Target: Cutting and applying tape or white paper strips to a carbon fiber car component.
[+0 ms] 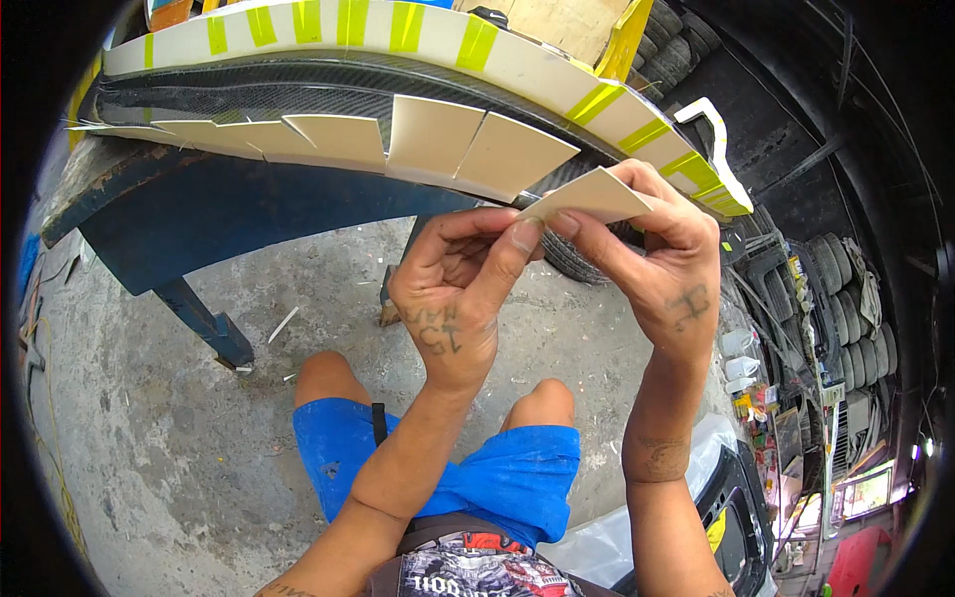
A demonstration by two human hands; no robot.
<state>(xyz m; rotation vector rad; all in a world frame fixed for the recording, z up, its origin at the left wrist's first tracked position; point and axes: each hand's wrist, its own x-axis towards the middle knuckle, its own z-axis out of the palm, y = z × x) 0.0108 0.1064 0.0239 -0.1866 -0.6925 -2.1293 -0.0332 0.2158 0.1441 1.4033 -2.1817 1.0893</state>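
head view: left hand (pixel 453 284) and right hand (pixel 676 259) pinch a thin cream sheet (pixel 599 195), thumbs and fingers closed on it, near the dark woven panel's (pixel 308 88) right end. uneven thumb pressure could crease it; a slip could bend the pale flaps (pixel 517 154) along the panel.

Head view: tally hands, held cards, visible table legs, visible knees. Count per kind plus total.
Hands: 2 (left hand, right hand)
Held cream card: 1
Visible table legs: 2
Visible knees: 2
Total: 7
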